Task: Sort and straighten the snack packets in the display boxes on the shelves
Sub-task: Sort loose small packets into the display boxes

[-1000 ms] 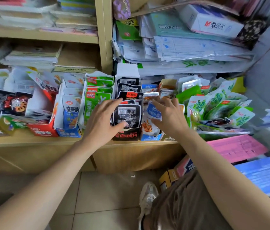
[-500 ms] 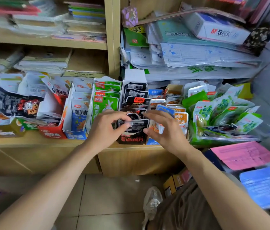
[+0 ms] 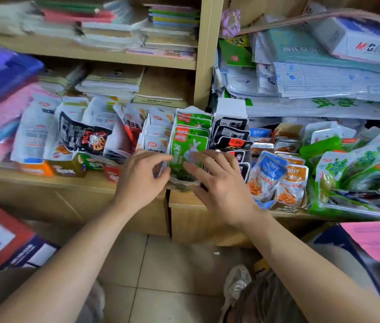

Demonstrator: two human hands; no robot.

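From my screen I am seeing both hands working at the front edge of the shelf [image 3: 72, 183], around its middle, on the box of green packets [image 3: 191, 141]. The right hand [image 3: 221, 185] is laying its fingers [image 3: 198, 169] straight and spread against the front green packet, gripping nothing. The left hand [image 3: 140, 183] is hovering at that box's left side with its fingers loosely bent; I cannot tell whether they are pinching anything.

I am judging the job as partly done. The green packets, the black packets [image 3: 231, 134] beside them and the white packets [image 3: 156, 134] on their other side are standing in fairly neat rows. Toward the left end, bigger pouches [image 3: 81, 134] are slumping crookedly across their boxes, and toward the right end a heap of green pouches [image 3: 359, 173] is splaying loose.

The packets are looking like flat, glossy plastic film, probably slippery and crinkly. The boxes are looking like thin card with ragged flaps, likely bending easily.
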